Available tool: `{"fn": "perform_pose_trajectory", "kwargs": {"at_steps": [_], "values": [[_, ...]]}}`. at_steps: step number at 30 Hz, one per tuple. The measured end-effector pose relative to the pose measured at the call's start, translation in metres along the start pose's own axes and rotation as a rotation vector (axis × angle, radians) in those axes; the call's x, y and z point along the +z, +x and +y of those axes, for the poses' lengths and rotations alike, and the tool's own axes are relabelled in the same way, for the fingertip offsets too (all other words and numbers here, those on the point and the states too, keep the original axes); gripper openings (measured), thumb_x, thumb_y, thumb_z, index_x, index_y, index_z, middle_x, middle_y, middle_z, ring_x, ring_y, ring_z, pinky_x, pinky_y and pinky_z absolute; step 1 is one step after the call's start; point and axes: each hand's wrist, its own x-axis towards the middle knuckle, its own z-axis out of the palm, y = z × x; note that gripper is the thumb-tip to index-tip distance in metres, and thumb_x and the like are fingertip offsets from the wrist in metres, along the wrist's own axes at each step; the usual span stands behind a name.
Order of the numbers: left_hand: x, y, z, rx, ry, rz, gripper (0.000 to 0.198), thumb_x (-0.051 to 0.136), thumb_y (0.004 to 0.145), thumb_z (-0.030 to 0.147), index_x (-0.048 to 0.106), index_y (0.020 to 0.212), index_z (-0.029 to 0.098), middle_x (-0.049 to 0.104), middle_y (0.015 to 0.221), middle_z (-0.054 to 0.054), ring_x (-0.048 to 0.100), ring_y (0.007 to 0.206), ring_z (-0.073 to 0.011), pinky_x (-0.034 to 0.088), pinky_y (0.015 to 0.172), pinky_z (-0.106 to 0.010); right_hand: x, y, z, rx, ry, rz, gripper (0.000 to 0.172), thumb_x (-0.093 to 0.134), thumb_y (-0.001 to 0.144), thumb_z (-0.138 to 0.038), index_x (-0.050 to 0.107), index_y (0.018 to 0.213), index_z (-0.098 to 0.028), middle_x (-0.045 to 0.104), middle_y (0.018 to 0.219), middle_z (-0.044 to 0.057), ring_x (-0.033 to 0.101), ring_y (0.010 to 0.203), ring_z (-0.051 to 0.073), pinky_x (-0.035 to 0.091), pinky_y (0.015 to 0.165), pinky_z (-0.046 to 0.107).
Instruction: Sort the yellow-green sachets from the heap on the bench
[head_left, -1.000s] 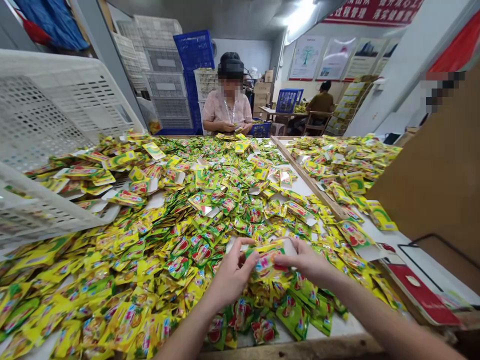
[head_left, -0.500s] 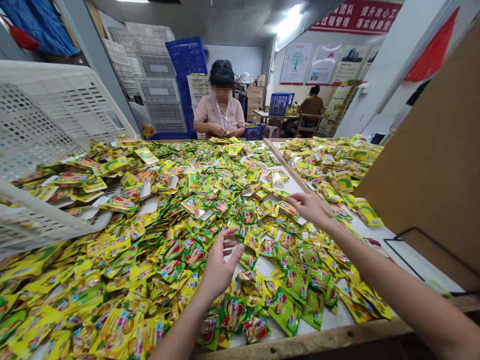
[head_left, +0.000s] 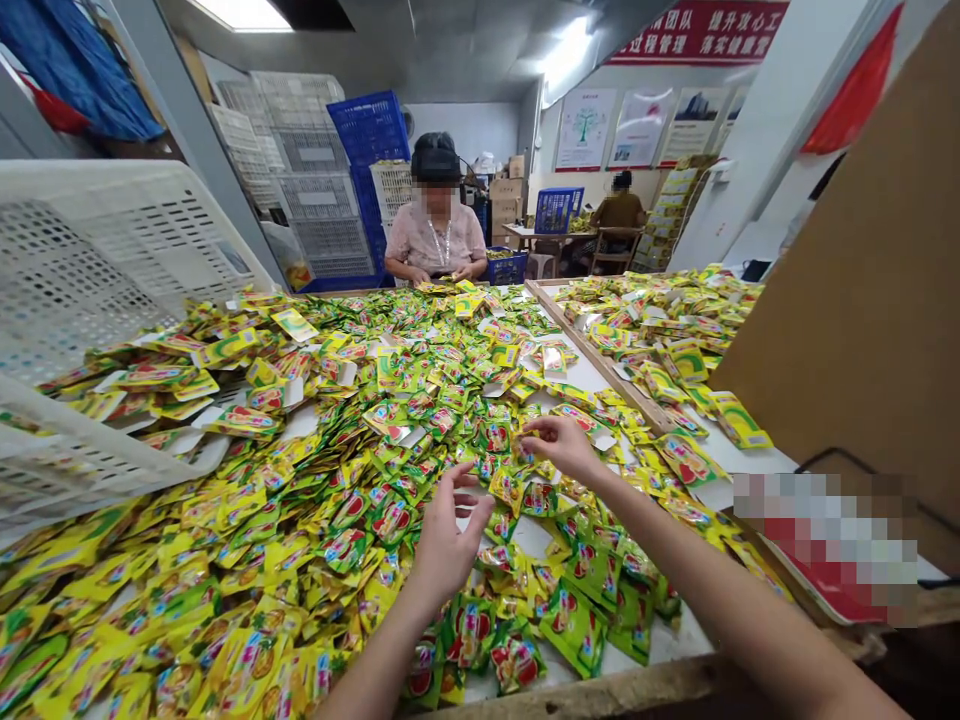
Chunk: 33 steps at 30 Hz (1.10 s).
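Note:
Small green and yellow sachets (head_left: 574,622) with fruit pictures lie in a thick spread over the white table. My left hand (head_left: 450,530) hovers low above them near the middle, its fingers curved and apart, with nothing visible between them. Just beyond and to the right, my right hand (head_left: 566,448) has its fingertips pinched at a small yellowish sachet (head_left: 523,446); the fingers partly cover it. Flat yellow-green printed boxes (head_left: 240,422), some with white flaps open, lie among the sachets at the left and farther back.
A white plastic basket (head_left: 112,230) lies tipped at the left, boxes spilling from it. A wooden strip (head_left: 600,360) divides the table. At right stand a brown board (head_left: 847,320) and a blurred red-and-white item (head_left: 832,560). Across the table sits a person (head_left: 435,235) handling packets.
My right hand has come left and nearer, closer to my left hand, which has barely moved. A blurred red-and-white item now shows at the right edge of the table.

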Motion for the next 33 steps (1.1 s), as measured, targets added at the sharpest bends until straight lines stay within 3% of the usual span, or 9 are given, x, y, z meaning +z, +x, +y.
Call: {"fn": "perform_pose_trajectory", "kwargs": {"at_steps": [4,9,12,16,19,23,25,30,33], "values": [[0.01,-0.006,0.006,-0.1,-0.268,-0.131,0.05,0.066,0.071,0.051,0.051,0.106,0.017,0.06,0.094,-0.006,0.06,0.078,-0.0165,0.05,0.07,-0.03,0.006,-0.054,-0.02,-0.063,0.326,-0.16,0.035,0.072,0.066,-0.035,0.068,0.096,-0.017,0.066,0.07,0.0,0.06,0.06,0.013,0.048,0.058,0.027],[0.01,-0.012,0.011,0.014,-0.261,-0.189,0.027,0.066,0.074,0.041,0.055,0.079,0.016,0.056,0.068,0.001,0.052,0.063,-0.0113,0.041,0.06,-0.023,0.01,-0.08,-0.026,0.139,0.782,-0.382,0.032,0.079,0.058,-0.043,0.067,0.071,-0.017,0.065,0.066,-0.001,0.057,0.058,0.009,0.046,0.058,0.023],[0.004,-0.013,0.018,0.061,-0.039,-0.239,0.018,0.061,0.078,0.033,0.057,0.076,0.017,0.054,0.063,0.003,0.048,0.057,-0.0103,0.037,0.055,-0.022,0.009,-0.079,-0.021,0.189,0.808,-0.471,0.033,0.081,0.057,-0.042,0.066,0.072,-0.017,0.064,0.065,-0.003,0.056,0.056,0.008,0.045,0.057,0.021],[0.001,-0.004,0.027,0.145,0.221,-0.391,0.01,0.055,0.081,0.026,0.06,0.079,0.018,0.061,0.067,0.0,0.053,0.06,-0.0127,0.039,0.057,-0.023,0.011,-0.076,-0.012,0.008,0.545,-0.518,0.03,0.079,0.06,-0.039,0.068,0.075,-0.017,0.062,0.065,-0.002,0.053,0.056,0.01,0.041,0.053,0.021],[0.006,0.014,0.026,0.242,0.366,-0.458,0.012,0.056,0.081,0.023,0.063,0.09,0.021,0.067,0.082,-0.003,0.061,0.076,-0.0172,0.045,0.071,-0.027,0.011,-0.07,-0.003,-0.071,0.348,-0.323,0.024,0.074,0.064,-0.039,0.067,0.062,-0.016,0.051,0.05,-0.005,0.041,0.047,0.008,0.03,0.044,0.02],[0.011,0.048,0.013,0.245,0.706,-0.248,0.039,0.069,0.07,0.022,0.058,0.107,0.018,0.061,0.112,-0.012,0.054,0.107,-0.0263,0.04,0.094,-0.038,0.001,-0.059,0.012,-0.01,0.364,0.069,0.029,0.075,0.06,-0.044,0.065,0.057,-0.017,0.05,0.047,-0.004,0.041,0.047,0.01,0.031,0.044,0.023],[0.009,0.064,0.003,0.189,0.794,-0.152,0.038,0.069,0.067,0.015,0.058,0.103,0.015,0.061,0.107,-0.014,0.054,0.105,-0.0293,0.04,0.092,-0.041,-0.008,-0.055,0.019,0.012,0.408,0.164,0.035,0.073,0.061,-0.05,0.063,0.058,-0.017,0.053,0.049,-0.002,0.046,0.049,0.012,0.036,0.047,0.025],[-0.008,0.085,-0.009,0.169,0.746,-0.187,0.009,0.059,0.073,0.011,0.061,0.076,0.019,0.064,0.079,-0.006,0.06,0.083,-0.0244,0.044,0.078,-0.034,-0.018,-0.055,0.018,0.013,0.501,0.273,0.045,0.069,0.061,-0.06,0.066,0.076,-0.017,0.066,0.07,0.004,0.059,0.064,0.019,0.047,0.061,0.033],[-0.016,0.083,0.004,0.202,0.679,-0.189,0.012,0.052,0.082,0.022,0.063,0.087,0.02,0.063,0.081,-0.004,0.059,0.079,-0.02,0.043,0.073,-0.03,-0.016,-0.058,0.012,0.014,0.566,0.301,0.046,0.07,0.061,-0.059,0.066,0.081,-0.018,0.067,0.073,0.005,0.062,0.068,0.021,0.05,0.066,0.036]]}}
